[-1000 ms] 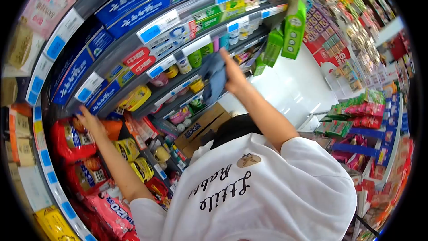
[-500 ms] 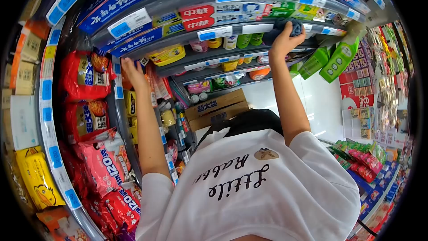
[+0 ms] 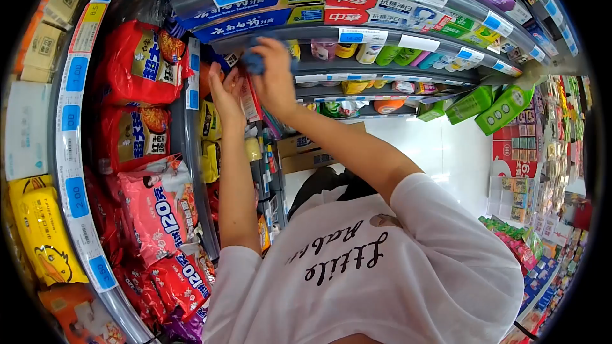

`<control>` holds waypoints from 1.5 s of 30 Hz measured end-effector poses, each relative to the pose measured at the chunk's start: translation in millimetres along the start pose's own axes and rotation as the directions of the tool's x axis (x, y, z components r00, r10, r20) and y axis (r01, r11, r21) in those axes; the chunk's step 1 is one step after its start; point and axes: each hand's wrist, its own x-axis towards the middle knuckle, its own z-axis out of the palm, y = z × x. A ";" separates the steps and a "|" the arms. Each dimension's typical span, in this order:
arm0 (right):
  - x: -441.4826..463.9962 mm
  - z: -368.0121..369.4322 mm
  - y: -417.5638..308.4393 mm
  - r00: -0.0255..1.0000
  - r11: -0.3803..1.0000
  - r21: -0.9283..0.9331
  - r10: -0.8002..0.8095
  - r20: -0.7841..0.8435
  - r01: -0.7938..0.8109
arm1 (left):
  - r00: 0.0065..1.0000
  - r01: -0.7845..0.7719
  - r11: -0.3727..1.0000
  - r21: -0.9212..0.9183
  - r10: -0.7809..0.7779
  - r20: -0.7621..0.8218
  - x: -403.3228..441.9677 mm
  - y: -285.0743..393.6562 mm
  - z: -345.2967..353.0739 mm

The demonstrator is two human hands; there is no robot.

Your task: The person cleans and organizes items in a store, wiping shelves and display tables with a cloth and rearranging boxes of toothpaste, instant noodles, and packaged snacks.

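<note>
My right hand (image 3: 274,79), slightly blurred, is closed around a bunched blue-grey cloth (image 3: 254,62) at the left end of the toothpaste shelf. Close beside it is my left hand (image 3: 227,95), its fingers stretched upward and apart, with no held object visible. Blue toothpaste boxes (image 3: 245,23) lie just above both hands. A yellow package (image 3: 294,49) behind the cloth is mostly covered by my right hand. Left of my left hand runs an upright shelf edge with price tags (image 3: 194,73).
Red noodle packs (image 3: 141,64) and pink snack bags (image 3: 156,213) fill the shelf at left. Green bottles (image 3: 514,108) jut out at the right end of the shelves. Cardboard boxes (image 3: 312,160) sit low ahead, beside the white floor (image 3: 456,153).
My right hand has swept left along the shelf with the cloth, from the right part to beside my left hand. The view has shifted slightly; my left hand stays near the shelf's left end.
</note>
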 end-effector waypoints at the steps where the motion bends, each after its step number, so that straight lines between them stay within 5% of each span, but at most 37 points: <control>1: 0.4 13.1 -2.8 0.994 0.999 0.021 -0.032 0.103 0.030 | 0.999 0.042 0.999 -0.021 -0.043 -0.027 -2.3 -6.8 -8.6; 5: -10.6 45.5 3.0 0.908 0.981 0.145 0.055 0.416 -0.125 | 0.988 0.092 0.988 -0.126 -0.106 -0.112 -16.8 -42.2 -36.9; 8: -27.0 33.6 23.0 0.890 0.992 0.040 0.088 0.448 -0.118 | 0.975 0.091 0.995 -0.036 -0.097 -0.198 -41.3 -68.2 -52.9; 12: -32.0 2.8 64.4 0.943 0.974 -0.213 -0.003 0.332 0.077 | 0.958 0.247 0.965 0.087 -0.230 -0.172 -87.3 -80.9 -52.9; 17: -61.1 -14.3 147.4 0.824 0.846 -0.456 0.037 0.566 0.275 | 0.913 0.403 0.904 0.139 -0.389 -0.121 -129.7 -119.9 -66.0; 20: -66.6 -34.5 145.8 0.824 0.802 -0.482 -0.021 0.566 0.352 | 0.896 0.441 0.861 0.254 -0.437 -0.078 -150.2 -131.6 -68.4; 32: -76.1 -203.0 172.4 0.908 0.858 -0.501 0.113 0.403 0.116 | 0.846 0.447 0.776 0.444 -0.529 0.073 -181.6 -155.1 -62.2; 45: -61.1 -402.4 232.8 0.909 0.774 -0.632 0.288 0.302 -0.036 | 0.853 0.438 0.766 0.471 -0.519 0.051 -213.6 -176.5 41.6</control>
